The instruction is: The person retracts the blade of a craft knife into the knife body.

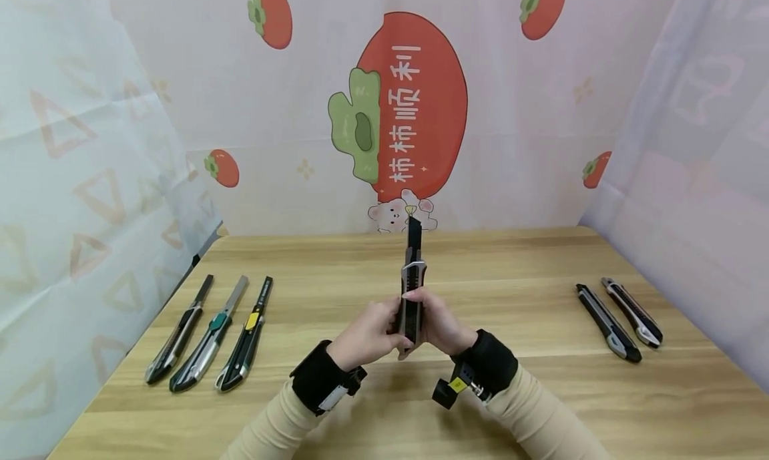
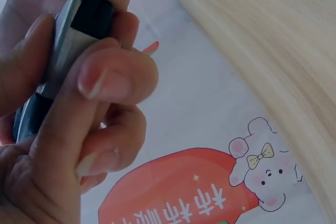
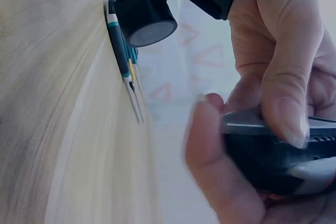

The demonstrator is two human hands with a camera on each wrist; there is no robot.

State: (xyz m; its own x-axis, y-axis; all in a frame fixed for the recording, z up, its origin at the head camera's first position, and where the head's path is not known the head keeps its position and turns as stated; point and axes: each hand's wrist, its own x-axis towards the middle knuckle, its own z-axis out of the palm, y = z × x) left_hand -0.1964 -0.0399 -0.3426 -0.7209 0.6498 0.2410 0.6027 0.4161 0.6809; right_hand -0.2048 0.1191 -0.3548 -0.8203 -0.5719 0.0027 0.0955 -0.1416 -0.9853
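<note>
A black and grey utility knife [image 1: 412,320] is held upright in front of me, its dark blade [image 1: 414,233] out and pointing away. My left hand [image 1: 366,333] grips the handle from the left, thumb across its lower end. From the other side my right hand [image 1: 444,323] grips it too, its thumb lying on the front of the handle. In the left wrist view, curled fingers surround the knife's silver and black body [image 2: 63,61]. Close up in the right wrist view, a thumb presses along the dark handle [image 3: 257,156]; the blade is out of sight there.
Three utility knives with blades out lie at the left: a grey-black one [image 1: 177,340], a teal and silver one [image 1: 204,350] and a black one with a yellow slider [image 1: 245,346]. At the right lie two more knives [image 1: 607,323] [image 1: 633,313] on the wooden table [image 1: 517,266].
</note>
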